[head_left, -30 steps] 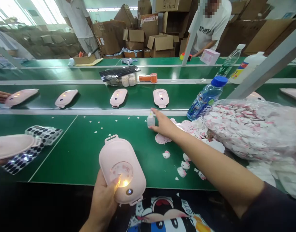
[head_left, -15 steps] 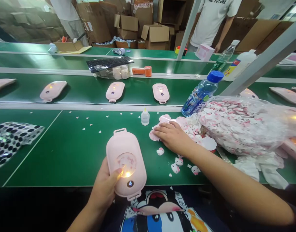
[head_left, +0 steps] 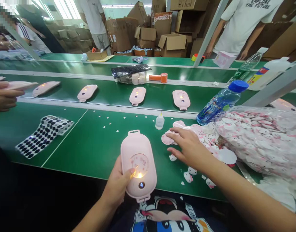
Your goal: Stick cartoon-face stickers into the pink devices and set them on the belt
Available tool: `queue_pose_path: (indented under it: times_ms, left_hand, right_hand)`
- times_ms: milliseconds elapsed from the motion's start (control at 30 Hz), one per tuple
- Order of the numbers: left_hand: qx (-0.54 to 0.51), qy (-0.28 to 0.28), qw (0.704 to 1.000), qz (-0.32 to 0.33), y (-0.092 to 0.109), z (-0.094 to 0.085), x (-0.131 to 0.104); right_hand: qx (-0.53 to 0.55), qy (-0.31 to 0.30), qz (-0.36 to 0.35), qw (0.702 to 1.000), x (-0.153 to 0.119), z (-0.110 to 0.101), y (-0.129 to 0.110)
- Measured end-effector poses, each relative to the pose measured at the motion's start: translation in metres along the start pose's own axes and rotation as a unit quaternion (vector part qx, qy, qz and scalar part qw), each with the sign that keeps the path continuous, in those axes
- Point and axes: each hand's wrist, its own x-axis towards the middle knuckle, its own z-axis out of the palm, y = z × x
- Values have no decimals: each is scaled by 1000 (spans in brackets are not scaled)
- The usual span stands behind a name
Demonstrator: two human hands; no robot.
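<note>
A pink oval device with a lit yellow light and a small dark round display is held in my left hand, thumb across its face. My right hand hovers or rests at the near left edge of a pile of round pink pieces, fingers spread apart, with nothing visible between them. Small white cat-face pieces lie below that hand. A small clear dropper bottle stands upright beyond the pile.
A large clear bag of cat-face pieces and a blue-capped bottle stand at the right. More pink devices lie on the belt behind. Black-dotted sheet at left; another person's hand holds a pink device at far left.
The view has swung left, bringing another person's hand into sight. My right hand's fingers have spread, with the thumb now apart. My left hand keeps hold of the pink device.
</note>
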Motion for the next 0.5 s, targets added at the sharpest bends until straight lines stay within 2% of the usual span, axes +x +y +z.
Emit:
queue_pose_path:
  times_ms: [67,100,167,233,300,333,400,467,500]
  left_hand:
    - [-22,-66,998,1,0,8,-5]
    - [-29,-110,994,5,0,14,-9]
    - [-17,-195,980,27,0,26,-15]
    - [26,-242,968,56,1,36,-18]
    - [60,-260,962,51,-1,42,-17]
    - [63,-268,961,35,-2,44,-16]
    - [52,-279,959,3,-6,45,-10]
    - [45,-269,962,-19,-10,45,-5]
    - [44,-258,965,-23,-12,45,-4]
  right_hand:
    - [184,-25,33,982,-11,-4,-22]
    - [298,-46,46,952,-17,-4,-33]
    - [480,-64,77,871,-31,1,-53]
    - [566,-33,136,812,-45,10,-67]
    - [603,19,207,771,-57,20,-71]
    - [607,38,231,760,-61,24,-72]
    - [600,60,251,758,-67,29,-69]
    - [581,53,232,778,-69,27,-65]
    - [563,40,212,798,-69,25,-62]
